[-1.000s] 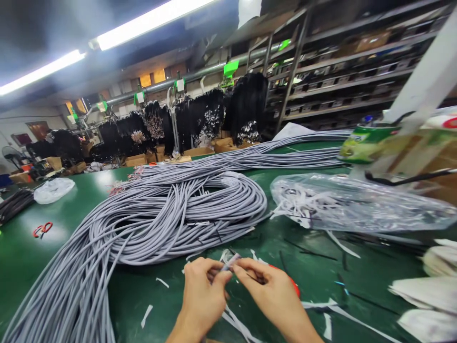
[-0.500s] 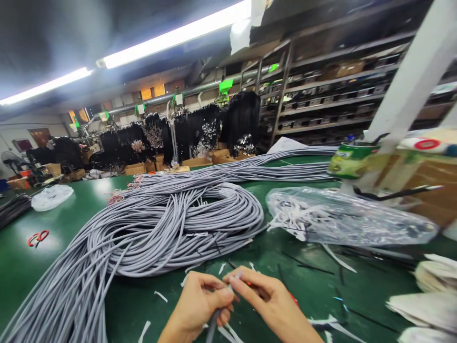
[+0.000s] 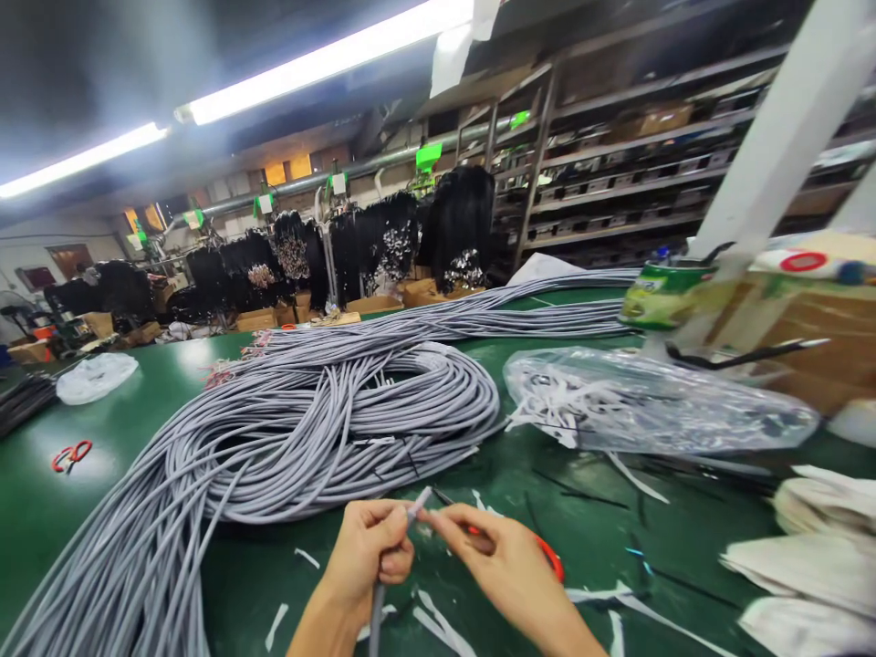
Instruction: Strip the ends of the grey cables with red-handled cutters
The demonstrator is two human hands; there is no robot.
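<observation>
Head camera: the left hand (image 3: 370, 547) is raised over the green table (image 3: 236, 584), its thumb and forefinger clamped on a single grey cable (image 3: 376, 619) just below the tip. The cable's short end pokes up past the thumb, tilted to the right, while the rest drops out under the fist and runs off the lower edge of the view. The right hand (image 3: 496, 552) sits opposite, thumb and forefinger drawn near each other right beside that end; whether they pinch anything (the spot is too small and blurred to read) I can't make out. Below the right hand lies a red-handled tool (image 3: 553, 558), mostly hidden.

Just beyond the hands, a large bundle of grey cables (image 3: 444, 392) loops across the table and spills down the left side, with reddish wire ends (image 3: 223, 374) at its far edge. To its right lies a clear plastic bag (image 3: 712, 411) with white strips (image 3: 578, 401) bunched at the left end. Loose white scraps (image 3: 276, 628) and thin black pieces (image 3: 592, 495) are scattered about. Pale cloth items (image 3: 800, 566) lie at the right, and red-handled scissors (image 3: 71, 453) well apart at the left. Beyond the table hang dark bundles (image 3: 458, 219), beside metal shelves (image 3: 636, 151).
</observation>
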